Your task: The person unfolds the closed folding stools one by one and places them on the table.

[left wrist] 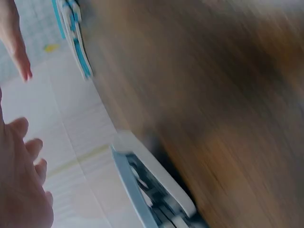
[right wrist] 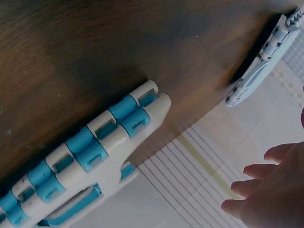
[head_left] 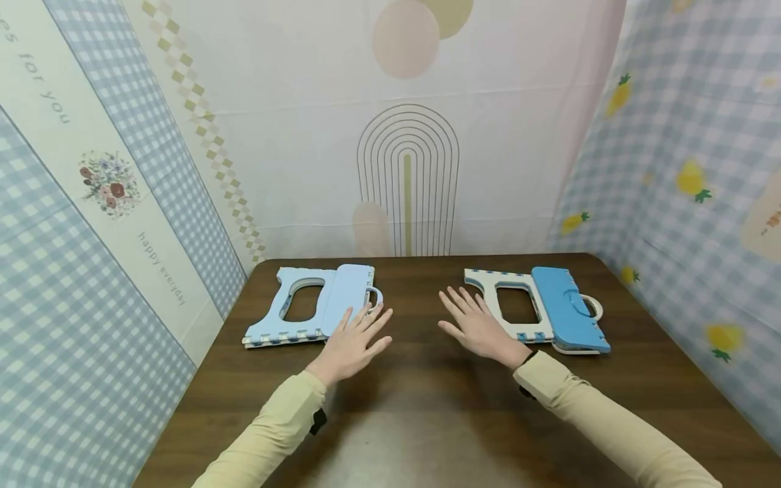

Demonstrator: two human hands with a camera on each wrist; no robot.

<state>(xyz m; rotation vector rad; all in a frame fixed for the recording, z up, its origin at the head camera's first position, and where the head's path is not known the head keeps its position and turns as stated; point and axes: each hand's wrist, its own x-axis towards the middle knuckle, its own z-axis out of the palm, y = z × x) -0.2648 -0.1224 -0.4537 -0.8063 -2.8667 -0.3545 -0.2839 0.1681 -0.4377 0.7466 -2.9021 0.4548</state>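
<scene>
Head view: left hand [head_left: 350, 346] is hiding the near right corner of the pale-blue stool [head_left: 343, 295]; right hand [head_left: 478, 330] is covering the near left leg of the white-and-blue stool [head_left: 556, 305]. Both sleeves [head_left: 268, 427] are being cut by the bottom edge, likewise the table [head_left: 403, 440]. Wall lettering [head_left: 39, 88] is losing its start at the left edge. Black wrist items [head_left: 318, 421] are showing too little to identify.

Left wrist view: table is smearing with blur; pale-blue stool is running past the bottom edge.

Right wrist view: white-and-blue stool is being cropped left and below, right hand at right.
</scene>
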